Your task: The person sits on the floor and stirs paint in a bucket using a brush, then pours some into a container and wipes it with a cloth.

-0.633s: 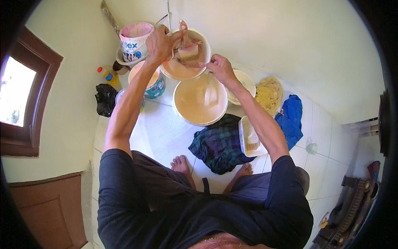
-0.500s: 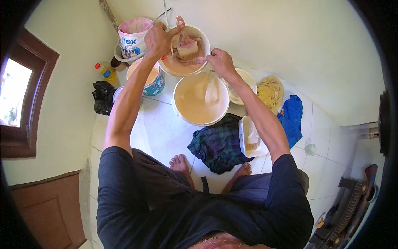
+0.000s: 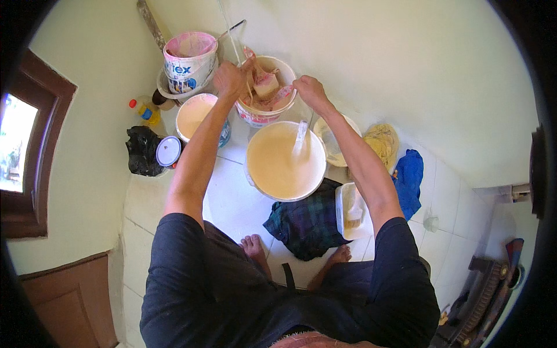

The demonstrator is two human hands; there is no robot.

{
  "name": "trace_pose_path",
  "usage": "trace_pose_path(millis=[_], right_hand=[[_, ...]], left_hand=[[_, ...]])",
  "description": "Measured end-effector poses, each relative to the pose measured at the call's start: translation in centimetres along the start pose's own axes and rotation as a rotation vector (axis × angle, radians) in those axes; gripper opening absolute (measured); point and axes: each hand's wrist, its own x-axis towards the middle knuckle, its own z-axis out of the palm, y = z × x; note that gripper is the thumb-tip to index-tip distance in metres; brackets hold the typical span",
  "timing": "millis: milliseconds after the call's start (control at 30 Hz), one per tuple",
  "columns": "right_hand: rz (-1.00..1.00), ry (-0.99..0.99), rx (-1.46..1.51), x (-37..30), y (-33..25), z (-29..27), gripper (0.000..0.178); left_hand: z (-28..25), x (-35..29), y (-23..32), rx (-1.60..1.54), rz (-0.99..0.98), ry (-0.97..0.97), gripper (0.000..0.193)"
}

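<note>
Beyond the middle bucket stands a white bucket [image 3: 255, 120] with paint residue inside. A wide paintbrush [image 3: 267, 88] with pale bristles lies in it, amid crumpled pink-stained plastic [image 3: 283, 94]. My left hand [image 3: 231, 80] is closed at the bucket's left side, by the raised end of the plastic; what its fingers grip is partly hidden. With my right hand [image 3: 310, 93] I pinch the plastic's other end at the right rim. Nearer to me, a bucket of cream paint [image 3: 278, 165] has a whitish handle [image 3: 300, 139] leaning in it.
To the left are stacked white buckets [image 3: 190, 58], a paint pail [image 3: 194, 116], a yellow bottle [image 3: 149, 114] and a black bag [image 3: 143, 151]. On the right are a pale tub [image 3: 336, 139], yellow cloth [image 3: 383, 145], blue cloth [image 3: 409, 182], a tray [image 3: 353, 211] and dark plaid cloth [image 3: 304, 226].
The view has tilted, so the buckets and both hands sit lower in the picture. Both hands stay at the far bucket, the right still pinching the plastic.
</note>
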Motion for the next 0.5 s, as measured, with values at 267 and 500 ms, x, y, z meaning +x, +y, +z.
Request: trace_pose_path(millis=[267, 500], right_hand=[[0.058, -0.088, 0.02, 2.7, 1.0, 2.1, 0.038], [0.046, -0.134, 0.03, 3.7, 3.3, 3.7, 0.048]], left_hand=[[3.2, 0.0, -4.5, -0.006, -0.137, -0.051, 0.091], [4.4, 0.1, -5.5, 0.075, -0.164, -0.104, 0.095]])
